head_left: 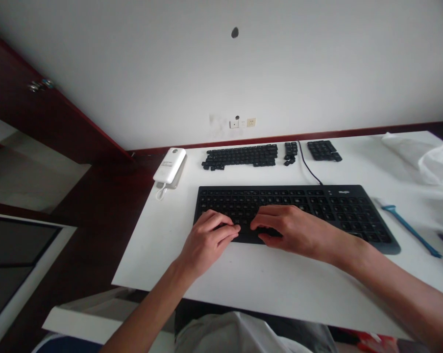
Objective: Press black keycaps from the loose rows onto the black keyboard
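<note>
Far left, a dark red wooden cabinet (60, 117) is standing beside the white laminate surface (162, 260). At the surface's back left corner, a white rounded plastic power unit (169, 165) is lying on a pale pad, with a short white cable looping off its near end.

Left hand (207, 245) is resting over the lower left of a black plastic keyboard (348, 215); its fingers (225, 226) are curled and bunched against the keys. Whether they are gripping anything cannot be told from this view.

Behind the keyboard, loose black keycaps (239, 156) are lying in a long, tightly packed group, with a small cluster of black keycaps (289, 153) and a squarer block of black keycaps (323, 150) to their right. A thin black cable (309, 167) is curving from the keyboard's back edge toward the wall.

Right hand (291, 230) is arching over the keyboard's lower middle, close beside the left hand; its fingers (265, 221) are bent downward, tips hidden, grip undetermined.

Further right, a slim blue plastic tool (408, 230) is lying diagonally, and crumpled white plastic sheeting (436, 162) is heaped at the far corner.
</note>
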Available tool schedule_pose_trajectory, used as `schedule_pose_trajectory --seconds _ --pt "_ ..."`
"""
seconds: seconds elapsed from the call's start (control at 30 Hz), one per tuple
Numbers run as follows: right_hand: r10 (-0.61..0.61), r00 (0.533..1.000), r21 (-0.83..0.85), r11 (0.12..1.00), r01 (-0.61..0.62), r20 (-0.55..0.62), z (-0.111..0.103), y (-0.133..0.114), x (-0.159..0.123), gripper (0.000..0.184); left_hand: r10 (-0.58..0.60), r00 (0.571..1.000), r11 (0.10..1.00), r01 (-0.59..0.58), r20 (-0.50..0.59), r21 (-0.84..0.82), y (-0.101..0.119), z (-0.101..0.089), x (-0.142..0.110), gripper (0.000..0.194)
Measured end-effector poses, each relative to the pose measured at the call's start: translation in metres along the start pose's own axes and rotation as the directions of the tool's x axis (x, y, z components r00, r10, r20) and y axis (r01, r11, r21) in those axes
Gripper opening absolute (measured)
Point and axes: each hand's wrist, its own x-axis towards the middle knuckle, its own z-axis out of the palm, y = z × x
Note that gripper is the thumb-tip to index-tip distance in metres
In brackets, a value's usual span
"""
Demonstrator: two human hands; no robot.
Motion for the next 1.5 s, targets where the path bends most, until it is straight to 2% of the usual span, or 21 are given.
schedule_pose_trajectory --seconds 0.3,0.47,0.7,0.9,1.07,1.17,1.3,1.5 --pt "-0.010 1.000 0.001 1.000 0.010 -0.013 0.000 0.001 0.002 0.021 0.004 1.000 0.999 -0.005 0.026 0.038 0.001 -0.002 -0.002 0.020" --pt "-0.018 0.999 -0.027 0.999 0.017 -0.041 0.002 -0.002 0.001 0.017 -0.015 1.000 0.983 0.011 0.025 0.181 0.014 -0.002 -0.008 0.027" --pt "0.004 0.996 -0.239 0.971 -0.026 -0.093 0.013 -0.020 -0.001 0.019 -0.098 0.995 0.915 0.092 -0.004 0.394 0.043 0.003 -0.022 0.037" --pt "-0.043 0.992 -0.363 0.932 -0.003 -0.117 0.021 -0.034 -0.003 0.016 -0.129 0.992 0.896 0.117 0.000 0.428 0.046 0.012 -0.027 0.039" --pt "-0.085 0.981 -0.344 0.939 0.020 -0.175 0.017 -0.017 -0.003 0.016 -0.153 0.988 0.911 0.150 -0.024 0.385 0.044 0.013 -0.028 0.042" --pt "-0.099 0.946 -0.282 0.959 0.008 -0.308 0.008 -0.001 0.001 0.018 -0.118 0.993 0.925 0.120 -0.026 0.360 0.048 0.014 -0.028 0.045" --pt "0.008 0.870 -0.157 0.983 -0.098 -0.493 -0.002 0.020 0.007 0.021 -0.114 0.993 0.942 0.108 0.001 0.318 0.060 0.025 -0.025 0.052" --pt "0.166 0.858 0.002 0.982 -0.189 -0.485 0.006 0.036 0.013 0.021 -0.209 0.978 0.938 0.200 0.001 0.283 0.072 0.038 -0.015 0.051"
